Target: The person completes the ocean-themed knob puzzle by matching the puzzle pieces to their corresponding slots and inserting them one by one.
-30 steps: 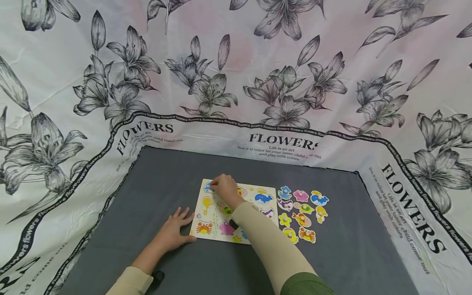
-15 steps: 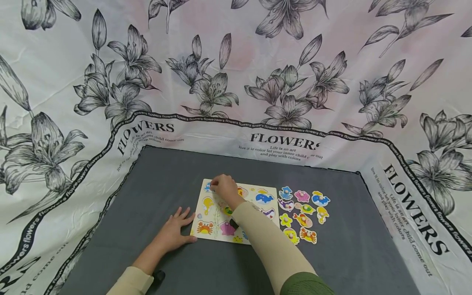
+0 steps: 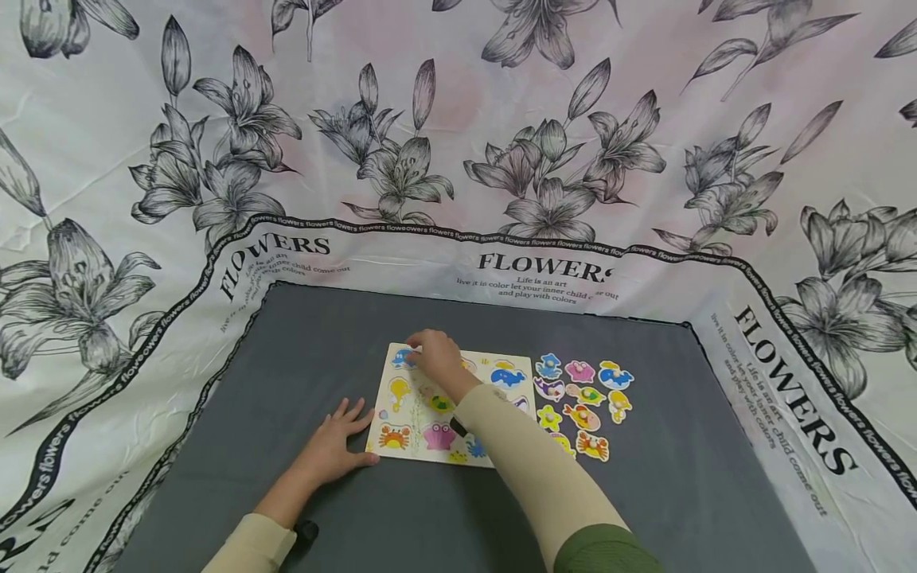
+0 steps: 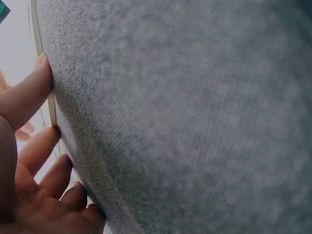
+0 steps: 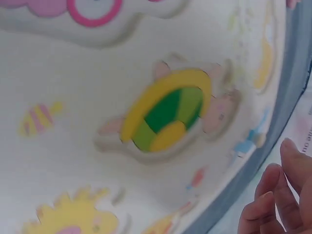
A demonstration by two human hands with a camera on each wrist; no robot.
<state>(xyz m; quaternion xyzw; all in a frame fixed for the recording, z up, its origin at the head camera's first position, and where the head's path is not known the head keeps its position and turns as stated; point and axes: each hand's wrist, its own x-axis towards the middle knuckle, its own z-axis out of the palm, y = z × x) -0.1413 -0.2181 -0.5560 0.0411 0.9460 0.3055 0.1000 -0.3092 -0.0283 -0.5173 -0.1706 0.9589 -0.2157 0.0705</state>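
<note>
I read clock positions in the head view from the centre of the rectangular cream puzzle board [image 3: 415,455], with 12 o'clock facing away from the person. The board lies flat on the dark grey cloth-covered table [image 3: 401,517]. A small flat blue shape [image 3: 401,358] is at its 10 o'clock corner; I cannot tell how deeply it sits.

Right hand [image 3: 437,360]: positioned at 11 o'clock, just beside the blue shape. My right wrist feed shows the fingers loosely bent and apart from the board; grip released.

Left hand [image 3: 329,450]: positioned at 8 o'clock, fingers spread. My left wrist feed shows thumb and index fingertip touching the board's edge; the hand rests there without clenching.

Pictures on the board: yellow seahorse [image 3: 399,391] at 9 o'clock, orange crab picture [image 3: 394,436] at 8, blue whale picture [image 3: 507,376] at 2.

At 3 o'clock, beside the board, I observe a group of multicoloured sea-animal puzzle pieces [image 3: 587,395]. The right arm's cream sleeve [image 3: 537,477] crosses the board from 5 o'clock. Beyond the table, at 12, stands a white fabric backdrop [image 3: 458,191] printed with black lilies
</note>
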